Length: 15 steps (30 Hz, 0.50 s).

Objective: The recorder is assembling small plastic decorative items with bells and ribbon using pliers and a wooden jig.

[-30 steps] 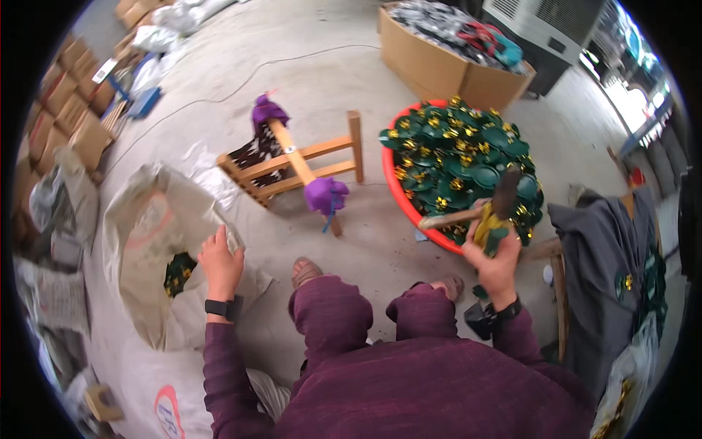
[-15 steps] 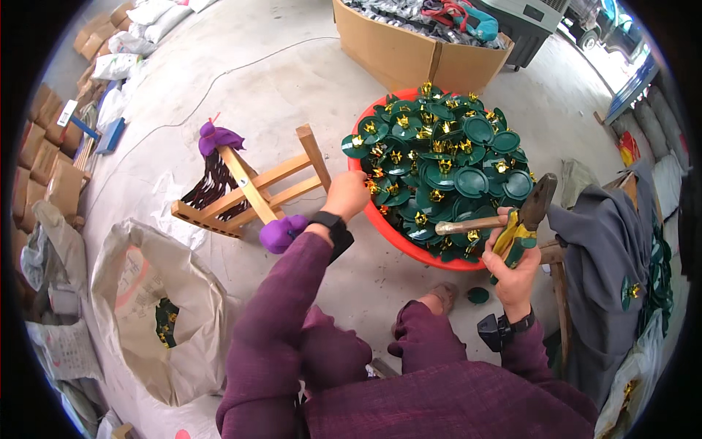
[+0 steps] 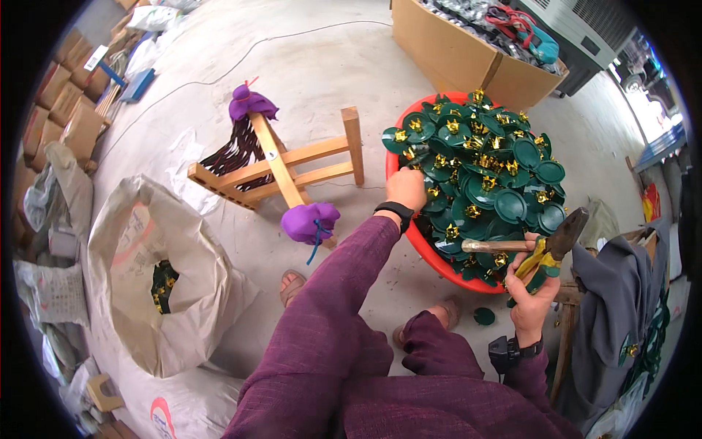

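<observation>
A red basin [image 3: 427,254] stands heaped with dark green plastic discs [image 3: 510,206], many with gold foil tufts. At its left rim is my left hand [image 3: 406,192], closed, fingertips hidden against the rim and the discs; what it grips does not show. My right hand [image 3: 535,298], at the basin's near right edge, is wrapped round pliers [image 3: 553,245] with yellow and green handles. A wooden handle [image 3: 493,246] also sticks out leftward from this hand; its other end is hidden. One loose green disc [image 3: 484,316] lies on the floor below.
Left of the basin lies a wooden frame [image 3: 300,157] with purple cloth bundles. An open pale sack [image 3: 157,329] stands at left. Behind are a cardboard box [image 3: 446,44] and a grey machine [image 3: 599,44]. Grey cloth [image 3: 621,307] hangs at right. Cartons [image 3: 80,132] line the left.
The whole view has shifted, putting the basin and frame farther right in the picture. My left hand stays at the basin's rim. Pliers and wooden handle remain in my right hand.
</observation>
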Tool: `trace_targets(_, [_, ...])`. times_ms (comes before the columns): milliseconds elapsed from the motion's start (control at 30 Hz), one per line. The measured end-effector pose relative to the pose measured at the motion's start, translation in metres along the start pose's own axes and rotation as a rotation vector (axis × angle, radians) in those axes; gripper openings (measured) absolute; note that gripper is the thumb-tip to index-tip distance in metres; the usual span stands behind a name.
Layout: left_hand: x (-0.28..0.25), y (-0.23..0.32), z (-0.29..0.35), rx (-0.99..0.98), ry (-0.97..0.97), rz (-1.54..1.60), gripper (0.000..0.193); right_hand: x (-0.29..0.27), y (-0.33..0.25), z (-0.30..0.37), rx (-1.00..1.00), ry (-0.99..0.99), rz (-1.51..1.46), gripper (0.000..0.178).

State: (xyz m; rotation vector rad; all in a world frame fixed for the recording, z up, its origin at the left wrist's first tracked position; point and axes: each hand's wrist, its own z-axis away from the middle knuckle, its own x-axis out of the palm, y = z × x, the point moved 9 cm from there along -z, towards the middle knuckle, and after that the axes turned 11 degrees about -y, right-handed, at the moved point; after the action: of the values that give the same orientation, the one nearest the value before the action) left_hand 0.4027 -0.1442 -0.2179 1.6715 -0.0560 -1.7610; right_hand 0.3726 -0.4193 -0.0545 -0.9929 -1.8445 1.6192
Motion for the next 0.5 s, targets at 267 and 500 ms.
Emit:
trace_targets(267, [-0.166,0.009,0.140,0.342,0.533,0.196,0.015,0.027,-0.032,-0.015,-0.086,-0.071,0.005,0.056])
trace_targets(500, [-0.178,-0.090,0.210,0.168,0.496,-0.099,0.026,0.133,-0.079,-0.050,-0.202,-0.435,0.061,0.059])
